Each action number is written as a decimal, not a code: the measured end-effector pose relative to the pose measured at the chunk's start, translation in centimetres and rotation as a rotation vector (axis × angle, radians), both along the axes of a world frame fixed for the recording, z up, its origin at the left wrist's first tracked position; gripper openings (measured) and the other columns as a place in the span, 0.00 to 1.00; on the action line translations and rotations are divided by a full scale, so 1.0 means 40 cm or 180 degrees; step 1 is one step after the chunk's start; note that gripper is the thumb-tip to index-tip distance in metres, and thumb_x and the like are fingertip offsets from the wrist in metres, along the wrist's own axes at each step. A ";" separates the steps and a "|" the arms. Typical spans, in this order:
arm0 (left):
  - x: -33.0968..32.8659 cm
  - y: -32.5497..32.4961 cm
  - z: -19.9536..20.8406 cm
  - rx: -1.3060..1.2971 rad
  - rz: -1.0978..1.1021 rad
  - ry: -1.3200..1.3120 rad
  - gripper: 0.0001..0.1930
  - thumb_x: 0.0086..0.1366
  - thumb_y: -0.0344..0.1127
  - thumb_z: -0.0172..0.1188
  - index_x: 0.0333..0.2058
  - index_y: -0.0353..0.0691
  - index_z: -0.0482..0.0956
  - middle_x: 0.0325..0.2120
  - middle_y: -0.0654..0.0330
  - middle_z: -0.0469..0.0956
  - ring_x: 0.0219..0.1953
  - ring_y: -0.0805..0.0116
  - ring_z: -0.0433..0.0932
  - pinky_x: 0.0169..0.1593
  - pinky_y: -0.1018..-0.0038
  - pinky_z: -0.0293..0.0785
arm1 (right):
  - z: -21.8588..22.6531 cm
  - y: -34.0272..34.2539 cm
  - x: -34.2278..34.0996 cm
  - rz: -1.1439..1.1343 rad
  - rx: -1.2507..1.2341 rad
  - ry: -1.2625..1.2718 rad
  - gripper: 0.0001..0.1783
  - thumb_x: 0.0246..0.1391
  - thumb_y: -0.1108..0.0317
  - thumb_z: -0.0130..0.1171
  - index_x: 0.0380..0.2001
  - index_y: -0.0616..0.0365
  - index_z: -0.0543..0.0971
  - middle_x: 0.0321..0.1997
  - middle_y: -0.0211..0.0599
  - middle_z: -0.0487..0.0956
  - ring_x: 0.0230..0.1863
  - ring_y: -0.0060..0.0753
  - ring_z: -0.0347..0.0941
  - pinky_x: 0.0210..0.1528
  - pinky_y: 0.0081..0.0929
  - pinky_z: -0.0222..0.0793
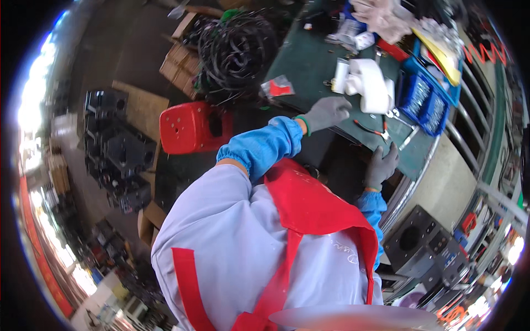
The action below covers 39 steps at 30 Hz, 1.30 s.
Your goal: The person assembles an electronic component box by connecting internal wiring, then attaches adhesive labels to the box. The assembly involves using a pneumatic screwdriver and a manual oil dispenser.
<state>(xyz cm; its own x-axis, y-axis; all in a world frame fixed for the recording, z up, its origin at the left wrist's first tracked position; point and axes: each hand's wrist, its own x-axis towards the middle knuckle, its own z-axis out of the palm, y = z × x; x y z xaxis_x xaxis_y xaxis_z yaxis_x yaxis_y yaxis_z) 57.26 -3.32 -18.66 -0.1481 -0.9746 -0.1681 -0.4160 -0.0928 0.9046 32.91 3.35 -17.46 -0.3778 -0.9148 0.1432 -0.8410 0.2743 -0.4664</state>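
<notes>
My left hand (pixel 327 114), in a grey glove, is over the near edge of the green workbench (pixel 309 60). Its fingers reach to the right, loosely bent, with nothing visible in them. My right hand (pixel 381 167), gloved too, is at the bench's near right edge with thumb and fingers apart, holding nothing. Between the hands lie pliers (pixel 369 129) with black and orange handles. Beside them, closer to my right hand, is a metal wrench-like tool (pixel 408 138). Past my left hand stands a white roll (pixel 371 85) of paper or labels.
Blue bins of small metal parts (pixel 435 113) line the bench's right side. A plastic bag with something red (pixel 279 87) lies at its left edge. A red stool (pixel 190 129) and coiled black cables (pixel 234 49) are on the left. Black speaker-like boxes (pixel 411 234) stand at lower right.
</notes>
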 end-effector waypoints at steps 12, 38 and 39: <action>0.708 0.023 -0.283 0.0169 0.2170 -0.1077 0.12 0.62 0.40 0.58 0.40 0.42 0.83 0.35 0.55 0.83 0.43 0.53 0.81 0.47 0.63 0.76 | -0.076 -0.047 0.464 0.1691 0.1187 -0.0743 0.11 0.57 0.67 0.58 0.43 0.57 0.78 0.39 0.43 0.79 0.38 0.44 0.78 0.40 0.39 0.74; 0.977 -0.194 -0.149 0.0169 0.2236 0.1354 0.15 0.63 0.42 0.61 0.39 0.33 0.78 0.23 0.61 0.76 0.25 0.70 0.73 0.34 0.74 0.69 | -0.065 0.002 0.407 0.1877 0.2128 -0.0504 0.15 0.55 0.66 0.59 0.46 0.56 0.78 0.41 0.43 0.80 0.39 0.43 0.80 0.42 0.34 0.76; 1.012 -0.200 -0.083 0.0094 0.2391 0.1731 0.14 0.65 0.41 0.59 0.39 0.33 0.78 0.20 0.64 0.72 0.22 0.71 0.70 0.33 0.74 0.67 | -0.051 -0.001 0.419 0.1836 0.2152 -0.0702 0.15 0.55 0.66 0.59 0.46 0.56 0.78 0.41 0.42 0.80 0.38 0.43 0.80 0.42 0.34 0.76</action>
